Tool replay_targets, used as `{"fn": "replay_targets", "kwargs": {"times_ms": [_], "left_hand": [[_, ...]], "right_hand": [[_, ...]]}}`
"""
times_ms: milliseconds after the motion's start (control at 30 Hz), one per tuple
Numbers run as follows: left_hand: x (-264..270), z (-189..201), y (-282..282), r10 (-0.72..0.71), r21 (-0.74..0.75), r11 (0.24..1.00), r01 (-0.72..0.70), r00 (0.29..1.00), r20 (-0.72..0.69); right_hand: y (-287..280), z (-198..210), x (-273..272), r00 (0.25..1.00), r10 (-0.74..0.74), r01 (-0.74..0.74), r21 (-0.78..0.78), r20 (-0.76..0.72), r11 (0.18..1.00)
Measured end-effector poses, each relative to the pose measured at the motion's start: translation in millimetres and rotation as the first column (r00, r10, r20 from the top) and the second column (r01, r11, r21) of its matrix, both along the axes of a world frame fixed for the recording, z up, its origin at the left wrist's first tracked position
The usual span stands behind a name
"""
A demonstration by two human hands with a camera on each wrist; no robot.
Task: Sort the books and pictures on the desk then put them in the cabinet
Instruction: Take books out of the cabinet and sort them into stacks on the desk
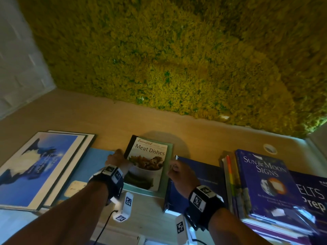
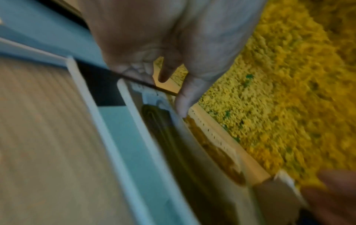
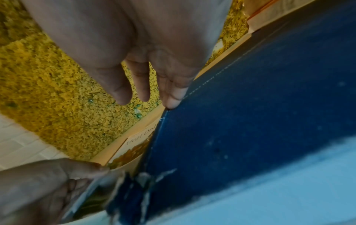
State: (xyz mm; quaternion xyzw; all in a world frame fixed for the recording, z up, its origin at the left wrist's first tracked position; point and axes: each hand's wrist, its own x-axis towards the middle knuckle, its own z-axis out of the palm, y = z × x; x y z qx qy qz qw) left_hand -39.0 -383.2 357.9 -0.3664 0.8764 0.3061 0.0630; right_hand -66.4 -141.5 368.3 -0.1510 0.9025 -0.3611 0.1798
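Both wrists strapped with cameras over desk (image 1: 53, 110). Framed pictures (image 1: 40, 165) far left, book stack (image 1: 265, 181) right, moss wall (image 1: 177, 59) behind. Left hand (image 1: 116, 160) gripped cookbook (image 1: 148, 161) spine, centre desk. Right hand (image 1: 178, 172) loosely uncurled, fingertip (image 3: 174, 99) touching blue book (image 1: 198, 184) corner

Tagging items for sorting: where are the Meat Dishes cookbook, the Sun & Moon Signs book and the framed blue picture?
Meat Dishes cookbook (image 1: 146, 163), head view, front cover.
Sun & Moon Signs book (image 1: 265, 175), head view, cover.
Framed blue picture (image 1: 35, 167), head view, middle of print.
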Motion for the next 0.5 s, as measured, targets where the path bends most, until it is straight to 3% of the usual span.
{"fn": "replay_targets", "kwargs": {"times_ms": [100,367,500], "left_hand": [[-2.6,7.5,-3.3,-0.062,0.194,0.979,0.067,0.998,-0.03],[9.8,12.2,-24.8,-0.058,0.309,0.94,0.144,0.961,-0.271],[30.1,23.5,-38.2,0.003,0.466,0.87,0.161,0.944,-0.331]], "right_hand": [[-1.4,-1.3,1.6,1.0,0.014,-0.014,0.039,-0.019,0.999],[-8.3,10.2,-0.8,0.999,-0.001,0.003,0.052,-0.035,0.999],[-28.0,9.7,3.6,0.993,-0.118,0.114,-0.163,-0.018,0.98]]}}
